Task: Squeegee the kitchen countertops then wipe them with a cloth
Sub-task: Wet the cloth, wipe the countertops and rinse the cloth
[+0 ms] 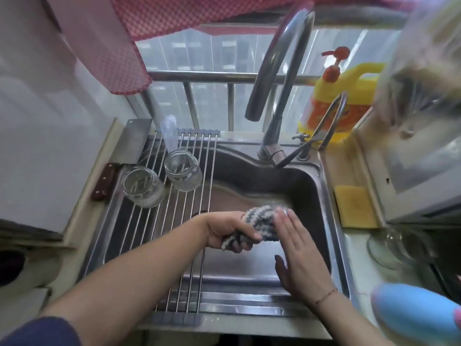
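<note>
Cloth (259,221) half hidden between left hand (228,232) and right hand (299,255).

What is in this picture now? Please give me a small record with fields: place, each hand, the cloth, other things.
place: steel sink, under the tap
left hand: grips the striped cloth
right hand: fingers straight, flat against the cloth
cloth: bunched, over the basin
rack: two glass jars
counter, right: yellow sponge, detergent bottle
</note>
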